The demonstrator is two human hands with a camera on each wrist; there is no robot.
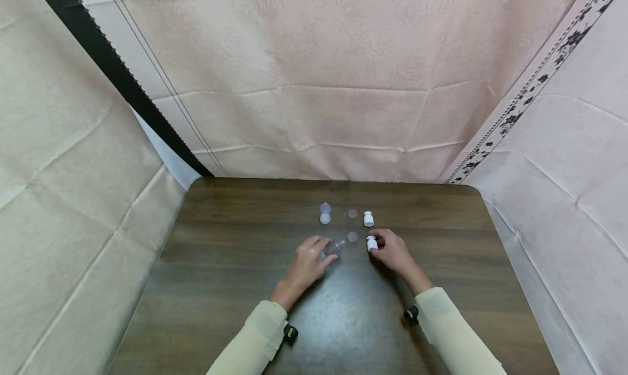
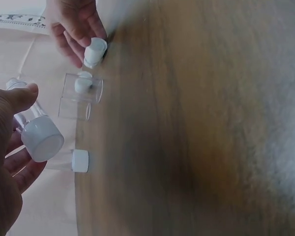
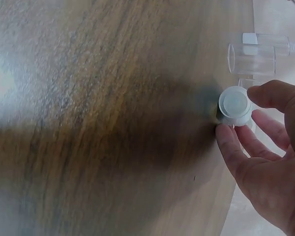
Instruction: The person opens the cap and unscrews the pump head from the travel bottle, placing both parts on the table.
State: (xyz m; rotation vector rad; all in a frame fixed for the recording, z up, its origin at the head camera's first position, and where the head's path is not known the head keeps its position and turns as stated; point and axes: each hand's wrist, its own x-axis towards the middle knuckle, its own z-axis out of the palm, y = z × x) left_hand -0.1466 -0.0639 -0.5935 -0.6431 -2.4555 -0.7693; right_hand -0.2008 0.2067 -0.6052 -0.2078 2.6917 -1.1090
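Note:
My left hand (image 1: 307, 260) grips a small clear bottle (image 1: 335, 247) by its side, thumb on one side and fingers on the other. It leans, its white base (image 2: 43, 139) facing the left wrist camera. With thumb and fingertips, my right hand (image 1: 391, 251) holds a little white bottle (image 1: 372, 243), close over the table. Between the hands stand two clear cylindrical cups, a nearer one (image 1: 352, 236) and a farther one (image 1: 352, 213). Another white bottle (image 1: 368, 218) is upright just beyond the right hand. Farther back at left stands a second clear bottle (image 1: 325, 213) with a white base.
The brown wooden table (image 1: 221, 288) has rounded far corners. Pale cloth (image 1: 333, 91) hangs beyond its far edge, with more cloth along the left and right sides. Dark bands (image 1: 290, 334) sit around both wrists at the sleeve ends.

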